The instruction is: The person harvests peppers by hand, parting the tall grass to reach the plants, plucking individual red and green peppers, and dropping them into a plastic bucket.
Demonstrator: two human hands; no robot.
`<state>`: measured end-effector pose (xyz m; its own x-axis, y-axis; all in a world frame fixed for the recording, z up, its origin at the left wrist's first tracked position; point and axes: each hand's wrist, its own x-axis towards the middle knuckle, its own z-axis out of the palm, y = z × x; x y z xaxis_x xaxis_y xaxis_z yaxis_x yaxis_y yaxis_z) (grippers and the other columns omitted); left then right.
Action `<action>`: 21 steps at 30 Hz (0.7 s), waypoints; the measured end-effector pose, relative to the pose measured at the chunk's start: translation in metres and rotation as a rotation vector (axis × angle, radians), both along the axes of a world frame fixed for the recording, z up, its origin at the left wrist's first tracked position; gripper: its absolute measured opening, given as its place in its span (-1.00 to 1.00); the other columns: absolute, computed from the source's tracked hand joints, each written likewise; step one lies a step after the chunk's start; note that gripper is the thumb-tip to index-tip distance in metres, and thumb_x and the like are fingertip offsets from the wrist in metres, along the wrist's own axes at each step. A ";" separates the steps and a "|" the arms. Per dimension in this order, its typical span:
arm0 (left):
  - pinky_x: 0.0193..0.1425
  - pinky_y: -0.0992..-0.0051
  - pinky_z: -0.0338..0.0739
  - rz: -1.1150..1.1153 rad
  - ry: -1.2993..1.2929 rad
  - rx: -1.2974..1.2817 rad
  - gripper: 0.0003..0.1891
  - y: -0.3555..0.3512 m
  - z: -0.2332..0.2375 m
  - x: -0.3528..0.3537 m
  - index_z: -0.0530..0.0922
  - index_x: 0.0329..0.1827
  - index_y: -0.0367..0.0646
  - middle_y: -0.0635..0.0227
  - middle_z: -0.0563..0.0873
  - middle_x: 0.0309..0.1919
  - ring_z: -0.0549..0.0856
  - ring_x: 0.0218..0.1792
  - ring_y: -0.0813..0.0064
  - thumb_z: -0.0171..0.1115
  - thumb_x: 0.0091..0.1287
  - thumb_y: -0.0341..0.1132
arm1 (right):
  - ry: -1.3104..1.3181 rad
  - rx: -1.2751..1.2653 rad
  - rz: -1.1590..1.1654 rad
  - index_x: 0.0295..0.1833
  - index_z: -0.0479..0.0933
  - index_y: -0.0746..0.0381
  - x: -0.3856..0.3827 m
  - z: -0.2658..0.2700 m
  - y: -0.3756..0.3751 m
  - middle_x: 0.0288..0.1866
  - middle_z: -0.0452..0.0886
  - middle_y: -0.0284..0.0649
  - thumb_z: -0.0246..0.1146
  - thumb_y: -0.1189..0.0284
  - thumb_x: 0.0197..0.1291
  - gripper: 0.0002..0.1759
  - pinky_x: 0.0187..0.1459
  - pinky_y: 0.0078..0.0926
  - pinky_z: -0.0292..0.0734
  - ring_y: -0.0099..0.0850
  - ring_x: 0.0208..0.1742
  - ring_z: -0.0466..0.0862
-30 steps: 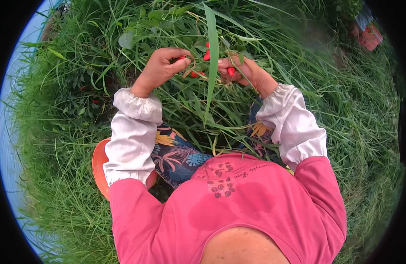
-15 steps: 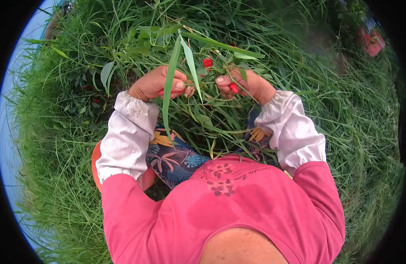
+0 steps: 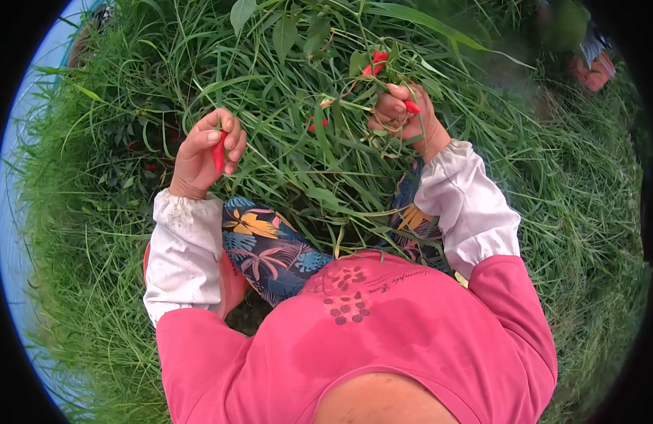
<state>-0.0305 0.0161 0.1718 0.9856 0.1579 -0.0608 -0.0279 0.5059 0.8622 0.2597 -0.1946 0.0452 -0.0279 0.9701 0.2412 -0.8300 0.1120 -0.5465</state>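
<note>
red chilli point(image 3: 218, 150), slim, glossy, pinched in left hand point(image 3: 195, 157)

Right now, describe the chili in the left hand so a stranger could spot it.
From the pink shirt, follow the left white sleeve up to the left hand over the grass. Its red chili stands upright in the curled fingers, alone; the other red chilies cluster among leaves at the right hand.

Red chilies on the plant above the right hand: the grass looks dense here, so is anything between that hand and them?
Nothing solid. The red chilies hang just above the right hand, which is closed on a small chili; only thin green stems and leaves cross the short gap, with grass blades around.
</note>
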 end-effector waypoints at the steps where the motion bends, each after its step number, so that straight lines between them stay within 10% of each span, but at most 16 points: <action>1: -0.51 0.55 0.66 0.052 0.054 -0.007 -0.87 -0.012 -0.006 0.008 0.41 -0.18 -0.18 0.26 0.56 -0.32 0.62 -0.30 0.39 0.18 0.29 -0.42 | 0.027 0.007 0.003 -0.65 0.29 0.04 0.000 0.001 -0.001 -0.78 0.19 -0.49 0.03 0.19 0.44 -0.49 -0.41 -0.49 0.18 -0.54 -0.68 0.11; 6: -0.55 0.60 0.61 0.073 0.353 -0.022 -0.85 -0.041 -0.070 0.030 0.41 -0.20 -0.12 0.43 0.49 -0.45 0.58 -0.42 0.51 0.24 0.31 -0.42 | 0.109 0.064 -0.043 -0.65 0.30 0.01 0.005 -0.008 -0.007 -0.79 0.14 -0.52 -0.01 0.18 0.46 -0.48 -0.37 -0.44 0.15 -0.52 -0.68 0.08; 12: -0.63 0.66 0.46 -0.030 0.507 -0.048 -0.41 -0.080 -0.083 0.051 0.32 0.44 -0.21 0.45 0.57 -0.42 0.57 -0.55 0.63 0.28 0.38 -0.29 | 0.099 0.104 -0.012 -0.65 0.29 0.01 0.002 0.001 -0.010 -0.78 0.14 -0.49 -0.02 0.18 0.46 -0.48 -0.36 -0.43 0.16 -0.51 -0.68 0.11; 21: -0.78 0.70 0.26 0.114 0.330 -0.075 -0.64 -0.024 -0.065 0.041 0.59 -0.23 -0.30 0.10 0.67 -0.21 0.55 -0.61 0.56 0.19 0.42 -0.09 | 0.045 -0.099 -0.091 -0.61 0.31 0.05 0.002 0.006 -0.015 -0.81 0.14 -0.52 -0.02 0.20 0.49 -0.50 -0.44 -0.49 0.24 -0.56 -0.71 0.14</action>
